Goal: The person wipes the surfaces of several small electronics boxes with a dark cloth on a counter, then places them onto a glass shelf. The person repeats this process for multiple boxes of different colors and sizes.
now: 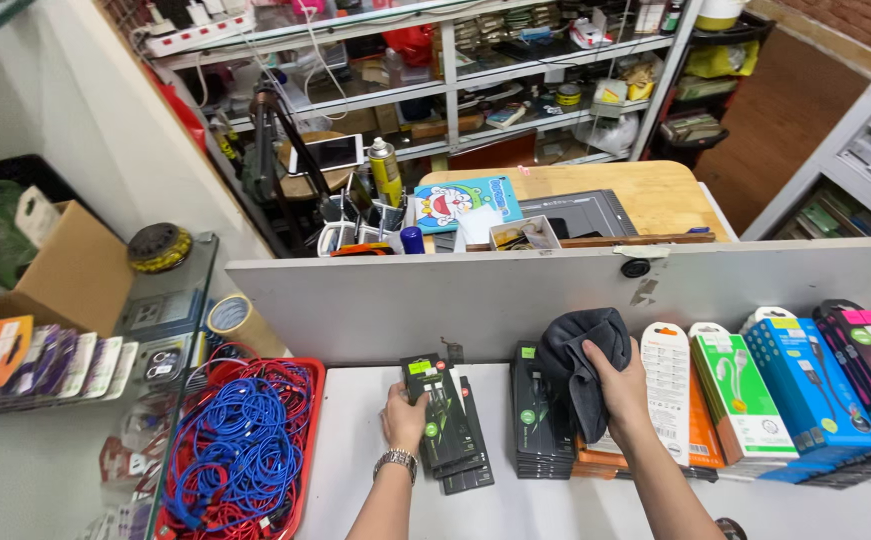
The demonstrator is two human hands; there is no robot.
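two hands, left (404, 418) gripping black packs (448, 420), right (618, 383) clutching grey cloth (581, 362), covering stack

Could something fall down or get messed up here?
Maybe. The left hand grips a fanned stack of black packages lying unevenly on the white counter; they could slide apart. The right hand presses a dark grey cloth against upright packs leaning in a row, so a push might tip them. The red tray of tangled cables sits close by and might snag something.
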